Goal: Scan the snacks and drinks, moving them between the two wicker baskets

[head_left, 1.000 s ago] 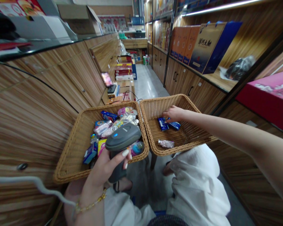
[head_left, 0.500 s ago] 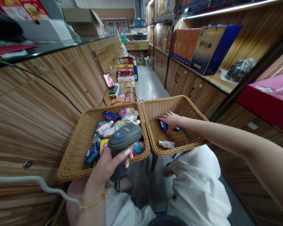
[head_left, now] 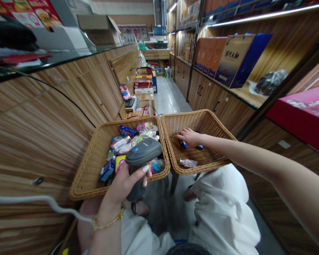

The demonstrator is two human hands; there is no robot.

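On shelf (head_left: 245, 96): box (head_left: 230, 59), Chinese lettering | left hand (head_left: 121, 185): scanner (head_left: 143, 155) | right hand (head_left: 189, 137): packets (head_left: 182, 144)

Left basket (head_left: 86, 175) beside right basket (head_left: 202, 118) (rims touching); your scanner (head_left: 143, 154) over left's near edge, right hand (head_left: 188, 137) inside right.

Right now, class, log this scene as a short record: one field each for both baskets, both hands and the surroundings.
Left basket: wicker, heaped with assorted snack packets
Right basket: wicker; blue packets and a bag of pink sweets
Left hand: closed round a grey barcode scanner, above the left basket
Right hand: laid on the blue packets in the right basket
Surroundings: wooden cabinets left, shelf of gift boxes right
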